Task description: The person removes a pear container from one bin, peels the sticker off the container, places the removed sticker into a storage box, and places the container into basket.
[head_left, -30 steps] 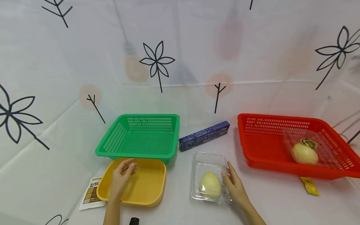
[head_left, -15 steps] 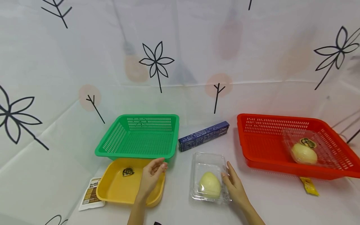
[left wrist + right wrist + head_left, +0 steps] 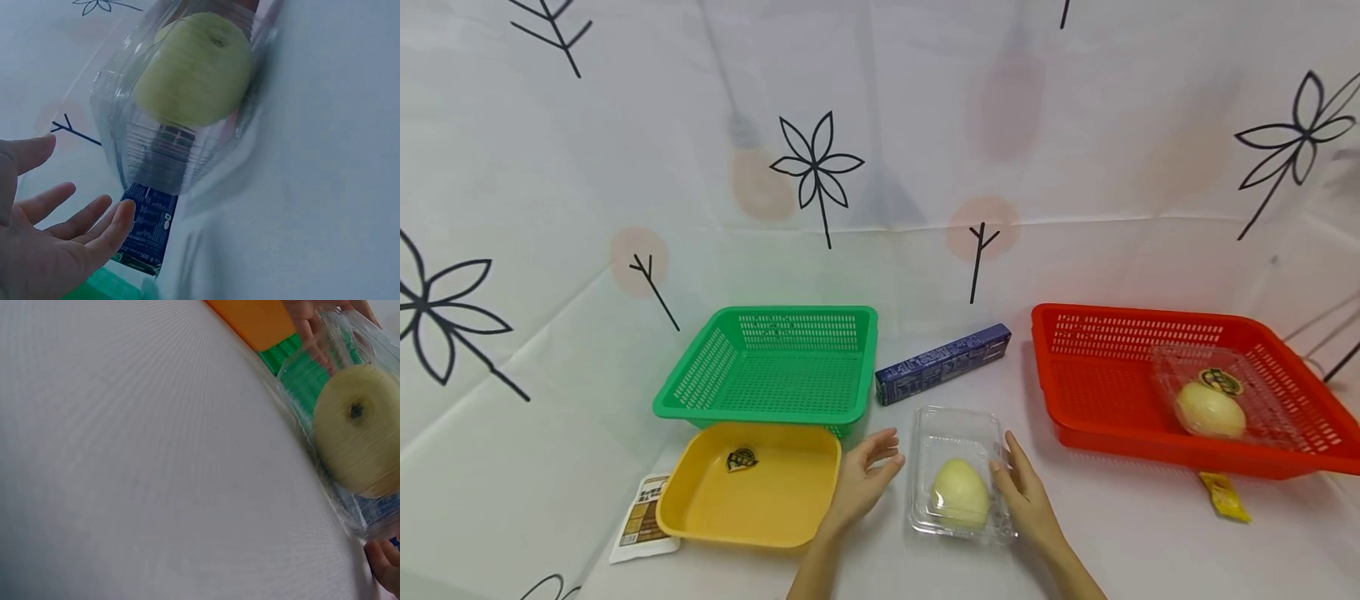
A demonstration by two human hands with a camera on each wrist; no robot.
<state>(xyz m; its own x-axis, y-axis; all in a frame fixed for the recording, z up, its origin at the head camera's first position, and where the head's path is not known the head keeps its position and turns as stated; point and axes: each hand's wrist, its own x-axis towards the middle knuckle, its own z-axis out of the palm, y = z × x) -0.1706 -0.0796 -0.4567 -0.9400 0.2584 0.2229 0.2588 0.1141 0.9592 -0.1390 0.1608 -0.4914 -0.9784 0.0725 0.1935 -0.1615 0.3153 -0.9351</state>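
Note:
A clear plastic clamshell box (image 3: 938,433) rests on the table with a pale yellow-green round fruit (image 3: 961,493) inside, at its near end. My right hand (image 3: 1028,498) lies along the box's right side, fingers extended and touching it. On the other side, my left hand (image 3: 863,475) hovers just left of the box, fingers loosely bent and holding nothing. The left wrist view shows a gap between the left hand's fingers (image 3: 115,234) and the box. A black-and-gold sticker (image 3: 742,459) is in the yellow tray (image 3: 775,533).
A green basket (image 3: 767,414) stands behind the yellow tray. The red basket (image 3: 1120,450) at right holds another boxed fruit (image 3: 1210,410). A long dark blue carton (image 3: 943,364) lies between the baskets. A white-brown pouch (image 3: 643,521) and a small yellow packet (image 3: 1225,497) lie on the table.
My left hand has moved right, from over the yellow tray to beside the clear box, uncovering the sticker in the tray. The right hand and box have stayed in place.

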